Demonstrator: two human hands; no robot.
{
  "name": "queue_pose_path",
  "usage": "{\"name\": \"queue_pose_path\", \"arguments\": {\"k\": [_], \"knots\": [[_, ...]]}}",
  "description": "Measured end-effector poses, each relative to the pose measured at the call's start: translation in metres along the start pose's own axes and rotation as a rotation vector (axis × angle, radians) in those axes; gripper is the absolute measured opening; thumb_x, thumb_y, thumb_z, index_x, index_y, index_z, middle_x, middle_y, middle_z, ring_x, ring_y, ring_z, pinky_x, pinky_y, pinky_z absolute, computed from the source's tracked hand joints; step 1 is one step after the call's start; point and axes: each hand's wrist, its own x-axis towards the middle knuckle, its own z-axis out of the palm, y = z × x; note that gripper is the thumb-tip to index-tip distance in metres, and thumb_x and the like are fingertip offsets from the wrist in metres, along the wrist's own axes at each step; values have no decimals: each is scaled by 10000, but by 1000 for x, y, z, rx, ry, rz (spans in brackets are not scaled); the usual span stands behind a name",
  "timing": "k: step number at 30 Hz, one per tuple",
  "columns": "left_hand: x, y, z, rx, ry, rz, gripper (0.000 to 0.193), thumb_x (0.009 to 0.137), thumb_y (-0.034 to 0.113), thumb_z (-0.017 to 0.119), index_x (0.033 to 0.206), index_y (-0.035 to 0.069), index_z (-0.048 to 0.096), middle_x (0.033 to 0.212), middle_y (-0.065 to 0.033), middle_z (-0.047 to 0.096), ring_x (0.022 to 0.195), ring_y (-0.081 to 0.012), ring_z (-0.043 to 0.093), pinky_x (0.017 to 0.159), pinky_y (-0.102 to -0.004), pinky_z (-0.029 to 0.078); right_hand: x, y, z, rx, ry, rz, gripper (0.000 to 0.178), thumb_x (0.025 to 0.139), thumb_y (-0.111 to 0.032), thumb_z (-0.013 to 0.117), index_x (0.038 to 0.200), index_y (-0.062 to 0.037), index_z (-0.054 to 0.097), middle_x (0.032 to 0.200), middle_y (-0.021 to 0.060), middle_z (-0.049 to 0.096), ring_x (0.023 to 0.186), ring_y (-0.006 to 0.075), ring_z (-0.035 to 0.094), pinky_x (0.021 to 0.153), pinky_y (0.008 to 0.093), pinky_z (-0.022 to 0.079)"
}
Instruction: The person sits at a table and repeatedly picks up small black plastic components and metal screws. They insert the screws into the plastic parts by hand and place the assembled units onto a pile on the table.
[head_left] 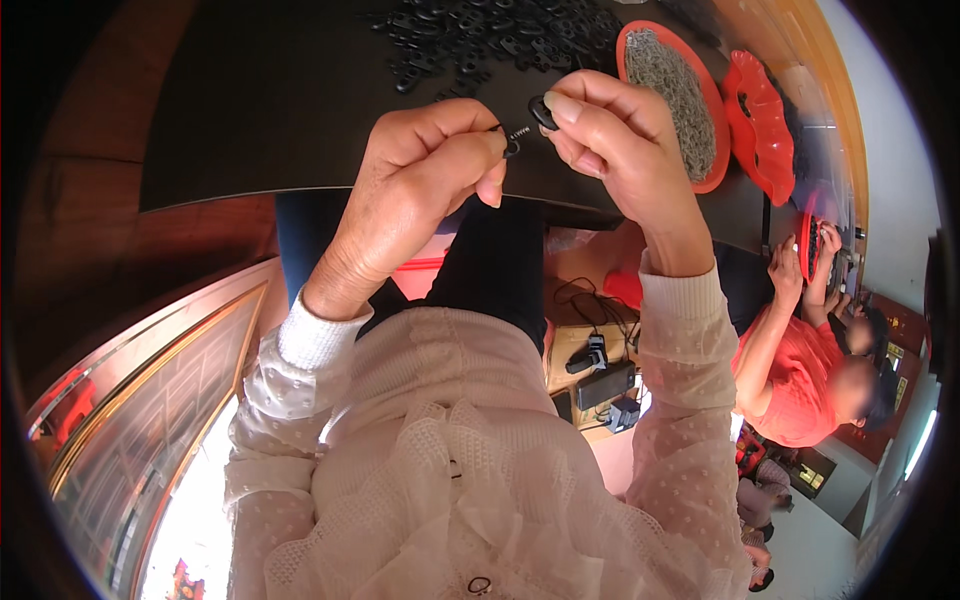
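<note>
My left hand (425, 165) is closed in a pinch on a small black plastic piece (513, 148). A thin metal spring (521, 132) sticks out of that piece toward the right. Just across a small gap, my right hand (630, 135) pinches another black plastic piece (541, 112), rounded in shape, between thumb and fingers. The two pieces are apart, held above the near edge of the dark table (270, 120). Beyond my hands lies a loose pile of similar black plastic pieces (480, 40).
To the right, a red oval tray (712, 184) holds a heap of small metal springs (670, 100). Beside it lies a red wavy-edged dish (765, 145). A person in a red shirt (800, 375) works farther right. Chargers and a phone (605, 384) rest on a box below the table.
</note>
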Motion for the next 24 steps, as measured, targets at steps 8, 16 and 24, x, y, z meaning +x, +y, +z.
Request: {"name": "queue_pose_path", "arguments": {"k": [8,16,24], "knots": [[2,0,1,7,0,7,156,872,67,499,770,-3,594,616,0,561,516,-14,361,463,-200,259,-3,-4,3,-68,-2,7,195,893,-200,603,807,-29,633,622,-44,514,547,10,379,485,191,273],[1,0,4,60,8,0,173,875,87,505,755,0,595,616,-4,561,523,-15,381,467,-197,265,-10,-4,7,-221,27,-50,198,887,-197,612,803,-19,633,611,-43,505,543,15,385,480,208,280],[1,-3,1,52,-15,-24,197,892,131,511,757,18,599,643,-18,566,523,-22,385,478,-191,275,-10,-4,10,-356,-27,-180,223,902,-199,603,804,0,624,596,-44,475,532,21,383,461,226,281]]}}
